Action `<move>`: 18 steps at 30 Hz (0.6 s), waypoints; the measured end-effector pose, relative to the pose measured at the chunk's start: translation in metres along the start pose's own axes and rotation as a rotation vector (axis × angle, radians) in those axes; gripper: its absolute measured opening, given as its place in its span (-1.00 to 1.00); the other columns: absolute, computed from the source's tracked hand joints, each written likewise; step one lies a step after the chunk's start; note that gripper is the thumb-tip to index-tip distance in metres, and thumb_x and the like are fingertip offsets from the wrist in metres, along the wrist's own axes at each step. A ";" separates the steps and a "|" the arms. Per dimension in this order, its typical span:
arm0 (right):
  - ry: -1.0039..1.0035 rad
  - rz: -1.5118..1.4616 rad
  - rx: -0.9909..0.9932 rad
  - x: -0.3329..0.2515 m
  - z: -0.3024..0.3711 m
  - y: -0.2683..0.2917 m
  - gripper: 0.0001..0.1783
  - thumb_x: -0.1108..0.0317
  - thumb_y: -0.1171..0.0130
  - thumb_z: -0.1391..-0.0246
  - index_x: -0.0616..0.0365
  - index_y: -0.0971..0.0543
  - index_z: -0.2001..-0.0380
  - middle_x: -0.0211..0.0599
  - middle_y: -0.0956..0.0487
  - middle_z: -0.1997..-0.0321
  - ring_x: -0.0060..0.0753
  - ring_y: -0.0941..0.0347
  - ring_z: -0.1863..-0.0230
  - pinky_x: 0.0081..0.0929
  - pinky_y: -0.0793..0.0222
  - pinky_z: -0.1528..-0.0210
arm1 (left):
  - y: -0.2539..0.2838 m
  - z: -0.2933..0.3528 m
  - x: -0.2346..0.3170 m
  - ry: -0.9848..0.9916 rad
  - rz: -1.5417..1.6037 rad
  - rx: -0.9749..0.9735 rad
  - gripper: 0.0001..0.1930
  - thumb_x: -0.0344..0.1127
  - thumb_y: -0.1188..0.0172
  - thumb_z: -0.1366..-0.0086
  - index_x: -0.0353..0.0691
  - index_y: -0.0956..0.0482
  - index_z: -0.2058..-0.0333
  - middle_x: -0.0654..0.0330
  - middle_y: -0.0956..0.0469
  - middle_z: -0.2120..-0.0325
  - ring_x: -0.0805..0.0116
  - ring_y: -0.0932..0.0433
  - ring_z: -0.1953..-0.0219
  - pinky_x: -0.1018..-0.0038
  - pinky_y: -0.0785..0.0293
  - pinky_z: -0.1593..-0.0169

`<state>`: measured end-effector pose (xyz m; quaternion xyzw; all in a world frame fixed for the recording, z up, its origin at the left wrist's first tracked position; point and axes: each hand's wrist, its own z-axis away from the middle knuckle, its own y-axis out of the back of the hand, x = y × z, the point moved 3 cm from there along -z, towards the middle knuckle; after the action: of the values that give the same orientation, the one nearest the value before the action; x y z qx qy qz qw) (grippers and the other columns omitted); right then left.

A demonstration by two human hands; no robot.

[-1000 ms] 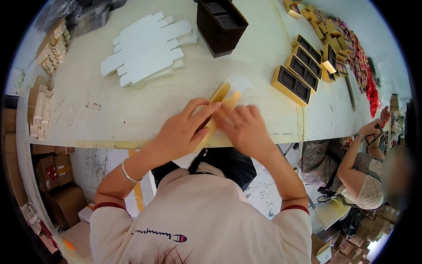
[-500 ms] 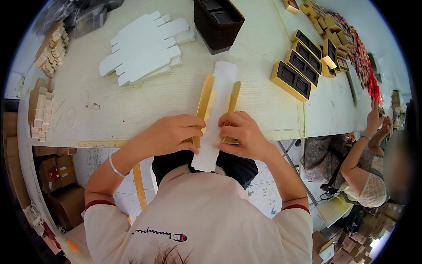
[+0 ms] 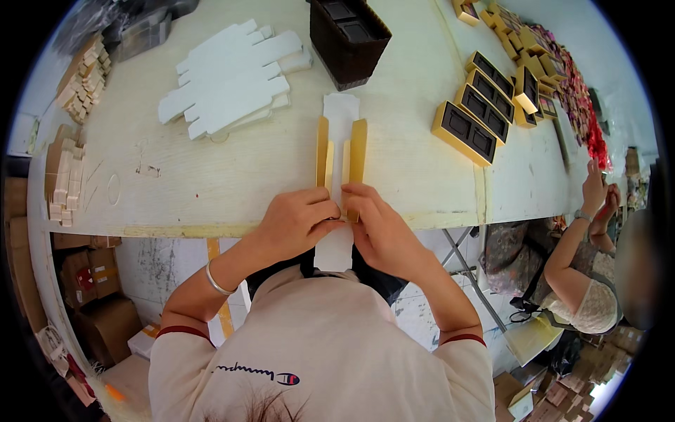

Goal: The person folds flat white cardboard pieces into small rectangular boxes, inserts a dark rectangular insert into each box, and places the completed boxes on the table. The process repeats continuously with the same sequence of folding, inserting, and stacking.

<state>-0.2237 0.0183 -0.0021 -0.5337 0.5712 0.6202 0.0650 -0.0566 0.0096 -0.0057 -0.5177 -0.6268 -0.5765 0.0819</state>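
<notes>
A long carton blank (image 3: 342, 105), white inside and gold outside, lies lengthwise in front of me. Its two gold side walls stand up, and its near end hangs over the table's front edge towards my lap. My left hand (image 3: 295, 219) is closed on the near part of the left wall, with bent fingers and the thumb reaching inward. On the other side my right hand (image 3: 382, 228) grips the right wall, its index finger over the inner flaps. Between them the fingertips nearly meet and hide the fold there.
Flat white carton blanks (image 3: 232, 81) are piled at the far left. A stack of dark plastic insert trays (image 3: 349, 53) stands beyond the carton. Gold boxes with black inserts (image 3: 464, 132) sit at the right. Another person's hands (image 3: 596, 190) work at the far right.
The carton's far end has swung left, so it now lies straighter. Its side walls stand closer together. My hands have come closer to each other, with the left one moving right.
</notes>
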 end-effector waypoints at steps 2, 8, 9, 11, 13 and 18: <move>0.103 0.150 -0.032 -0.004 0.010 0.000 -0.43 0.63 -0.16 0.23 0.30 -0.36 0.02 0.02 -0.32 -0.18 -0.05 -0.41 0.15 -0.27 -0.34 0.09 | 0.001 -0.002 0.000 0.009 0.011 -0.019 -0.85 -0.45 -0.36 0.01 -0.24 -0.52 0.50 0.22 -0.41 0.57 0.28 -0.41 0.61 0.41 -0.32 0.53; 0.264 0.304 0.058 -0.007 0.026 -0.006 -0.39 0.65 -0.17 0.30 0.28 -0.45 0.01 -0.09 -0.39 -0.18 -0.18 -0.40 0.17 -0.34 -0.36 0.12 | 0.003 -0.001 -0.001 0.090 0.122 -0.078 -0.86 -0.44 -0.32 -0.06 -0.25 -0.50 0.46 0.20 -0.44 0.54 0.32 -0.41 0.61 0.45 -0.32 0.53; 0.283 0.280 0.123 -0.003 0.024 -0.007 -0.44 0.65 -0.18 0.28 0.27 -0.48 0.04 -0.12 -0.45 -0.11 -0.18 -0.41 0.19 -0.36 -0.37 0.13 | 0.003 -0.002 -0.001 0.106 0.155 -0.102 -0.86 -0.43 -0.30 -0.10 -0.25 -0.50 0.41 0.20 -0.47 0.51 0.34 -0.43 0.58 0.46 -0.34 0.50; 0.227 0.147 0.200 0.002 0.021 -0.007 -0.52 0.64 -0.20 0.22 0.25 -0.51 0.09 -0.18 -0.53 0.04 -0.19 -0.42 0.23 -0.38 -0.38 0.17 | 0.006 -0.002 -0.002 0.162 0.330 -0.157 -0.84 -0.39 -0.24 -0.19 -0.26 -0.46 0.29 0.18 -0.50 0.48 0.34 -0.46 0.53 0.46 -0.37 0.44; 0.079 -0.073 0.229 0.007 0.013 -0.007 -0.58 0.63 -0.21 0.15 0.24 -0.52 0.12 -0.26 -0.59 0.21 -0.20 -0.42 0.27 -0.41 -0.38 0.22 | 0.015 -0.002 -0.005 0.239 0.608 -0.219 -0.77 -0.31 -0.15 -0.29 -0.25 -0.39 0.15 0.13 -0.50 0.47 0.28 -0.48 0.47 0.43 -0.41 0.36; -0.219 -0.508 0.480 0.007 0.014 -0.020 -0.65 0.68 -0.20 0.06 0.25 -0.52 0.13 -0.23 -0.58 0.33 -0.38 -0.34 0.52 -0.50 -0.33 0.49 | 0.003 0.006 -0.012 0.295 0.501 -0.195 -0.71 -0.48 -0.05 -0.33 -0.24 -0.25 0.01 0.09 -0.42 0.06 0.45 -0.42 0.40 0.52 -0.39 0.27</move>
<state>-0.2204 0.0324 -0.0229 -0.5584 0.5393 0.4861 0.4012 -0.0459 0.0071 -0.0140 -0.5724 -0.4026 -0.6647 0.2618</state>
